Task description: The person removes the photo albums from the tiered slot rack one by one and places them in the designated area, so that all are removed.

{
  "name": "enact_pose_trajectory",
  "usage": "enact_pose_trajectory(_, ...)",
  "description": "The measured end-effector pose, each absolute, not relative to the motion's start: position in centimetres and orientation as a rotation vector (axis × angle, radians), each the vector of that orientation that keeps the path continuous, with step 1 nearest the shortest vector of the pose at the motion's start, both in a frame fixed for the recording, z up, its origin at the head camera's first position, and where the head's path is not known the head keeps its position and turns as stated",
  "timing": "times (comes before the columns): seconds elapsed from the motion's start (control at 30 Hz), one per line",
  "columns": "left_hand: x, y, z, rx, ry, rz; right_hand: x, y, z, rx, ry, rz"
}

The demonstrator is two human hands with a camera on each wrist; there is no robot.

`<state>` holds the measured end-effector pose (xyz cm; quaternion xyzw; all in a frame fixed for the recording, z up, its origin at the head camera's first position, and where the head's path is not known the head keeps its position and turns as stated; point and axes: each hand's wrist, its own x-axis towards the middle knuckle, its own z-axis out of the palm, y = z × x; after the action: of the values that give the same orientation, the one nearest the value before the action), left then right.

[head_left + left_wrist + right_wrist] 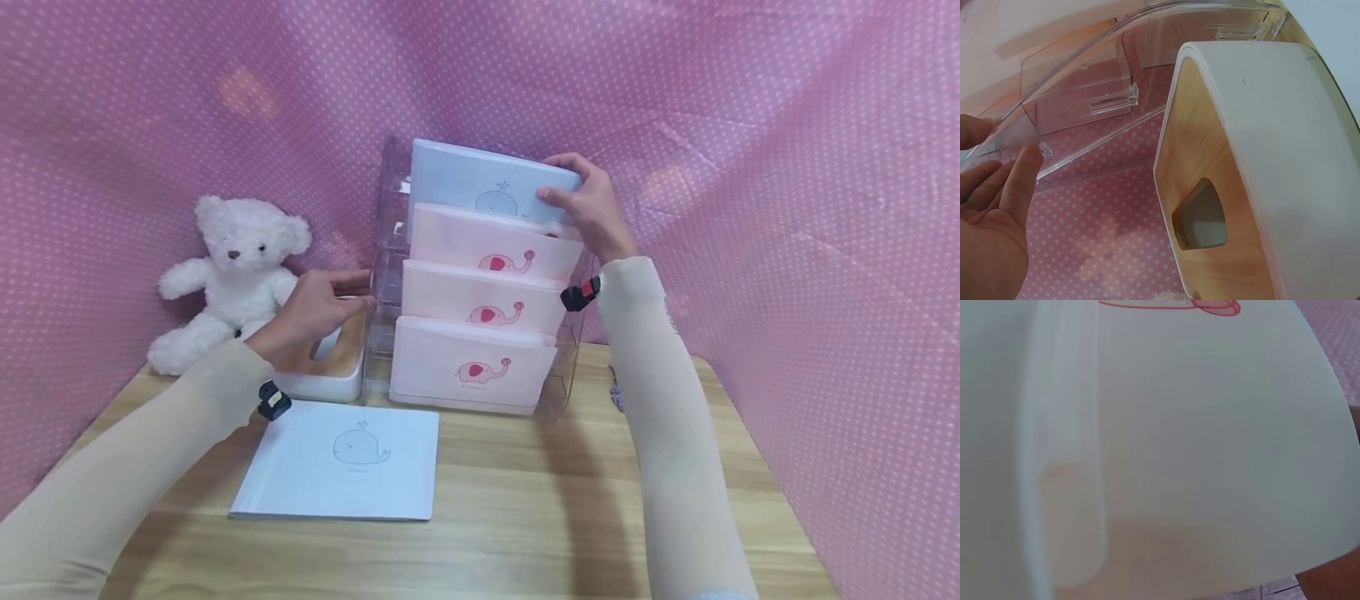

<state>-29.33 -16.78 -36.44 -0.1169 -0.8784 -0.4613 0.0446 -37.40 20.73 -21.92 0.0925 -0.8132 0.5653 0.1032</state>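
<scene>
A clear plastic tiered rack [384,287] stands upright on the table. My left hand [318,304] pinches its left side edge; in the left wrist view, the thumb and fingers [1021,184] lie on either side of the clear panel. At the top tier my right hand [596,208] grips the right end of a light blue booklet [450,179] with a whale drawing, thumb in front, other fingers behind. Below it, three pink elephant booklets [427,354] fill the lower tiers. One pink booklet [1210,437] takes up most of the right wrist view.
Another whale booklet [292,467] lies flat on the wooden table [510,508], in front. Left of the rack is a white tissue box [322,387] with a wooden top, beside a white teddy bear [243,287]. A small purple item [617,392] lies near my right forearm. Pink dotted cloth [825,250] surrounds everything.
</scene>
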Motion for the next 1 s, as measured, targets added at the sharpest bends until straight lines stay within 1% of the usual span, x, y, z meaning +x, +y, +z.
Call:
enact_pose_trajectory(0.37,-29.2,-16.9,-36.7,-0.382,-2.668,-1.403,-37.1,20.4,-22.2,0.187,-2.379,1.698)
enact_pose_trajectory(0.53,-29.0,-17.0,-36.8,-0.347,-2.676,-1.438,-37.1,20.1,-22.1,0.172,-2.372,1.654)
enact_pose_trajectory(1.0,-29.2,-16.8,-36.6,-0.374,-2.665,-1.385,-36.1,19.6,-20.2,0.167,-2.232,1.566)
